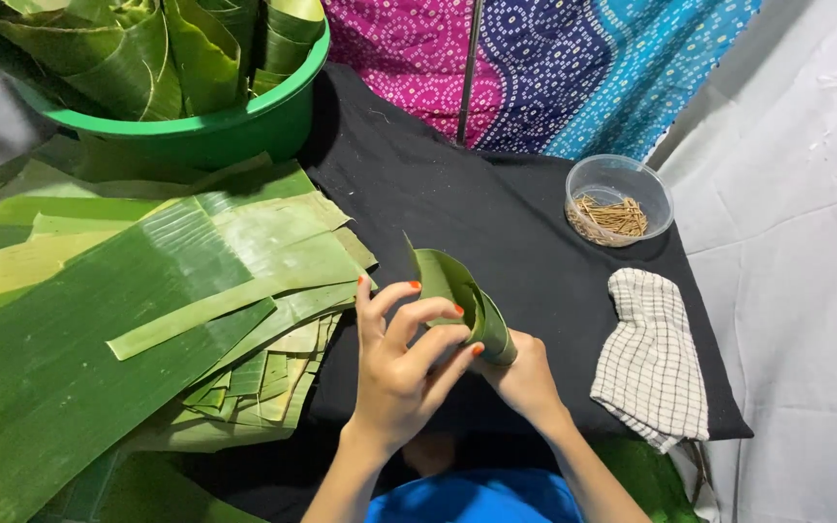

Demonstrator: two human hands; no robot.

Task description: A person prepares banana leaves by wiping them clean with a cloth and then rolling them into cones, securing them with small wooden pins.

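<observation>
- The rolled green banana-leaf cone sits between both hands above the black cloth-covered table, its long axis slanting from upper left down to lower right.
- The left hand curls its grip around the cone's near side, fingers wrapped on the leaf.
- The right hand closes its grip on the lower end (mostly hidden behind the leaf).
- Flat banana-leaf strips lie to the left; a clear plastic bowl of small wooden sticks and a white checked cloth lie to the right, and nothing blocks the way to either.

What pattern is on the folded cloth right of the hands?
The folded cloth is white with a thin dark grid check, clearest in the head view, lying on the black mat.
</observation>
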